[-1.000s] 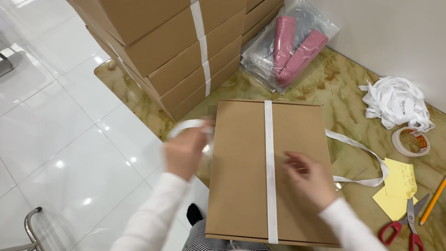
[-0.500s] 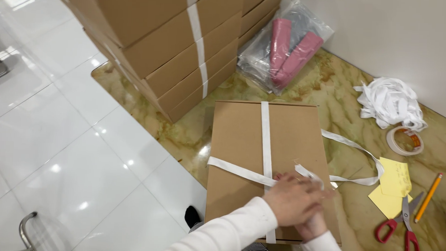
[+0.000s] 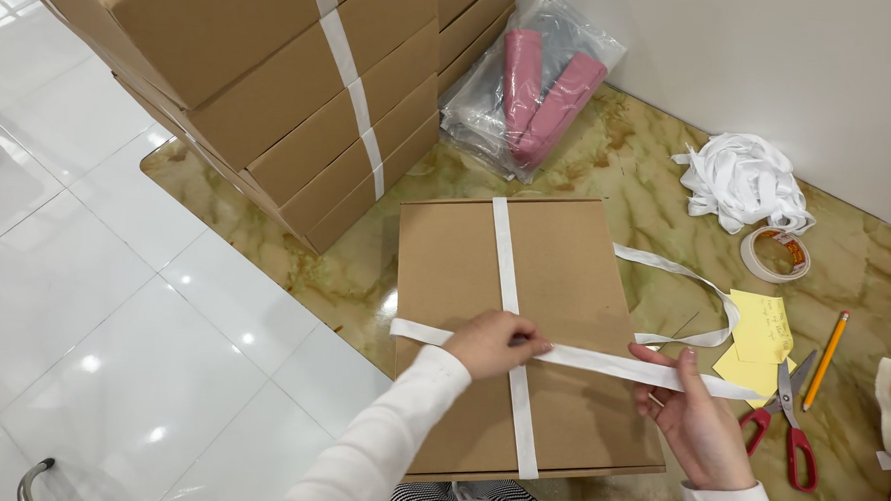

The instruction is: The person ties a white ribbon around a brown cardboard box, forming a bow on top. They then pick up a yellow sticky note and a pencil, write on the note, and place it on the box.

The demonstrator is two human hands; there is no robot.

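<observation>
We see a flat cardboard box (image 3: 564, 286) lying on the marbled floor (image 3: 620, 158), already bound lengthwise by one white strap that runs down its middle. A second white ribbon (image 3: 601, 362) lies crosswise over the near part of the lid. Our left hand (image 3: 497, 343) presses down where the two bands cross, its fingertips closed on the ribbon at that point. Our right hand (image 3: 694, 417) sits at the right edge of the box, palm up, with the ribbon held between thumb and fingers; from there the ribbon's loose end loops over the floor just right of the box. Beside that loop lie yellow paper notes (image 3: 761, 329), and red-handled scissors (image 3: 788, 426) rest partly on them. A pencil (image 3: 826, 359) lies just to the right of the scissors. Farther back we see a roll of tape (image 3: 776, 255) and a heap of white ribbon (image 3: 744, 183) near the wall. A stack of strapped boxes (image 3: 262, 102) stands at the upper left, with a clear bag of pink rolls (image 3: 533, 84) beside it.
</observation>
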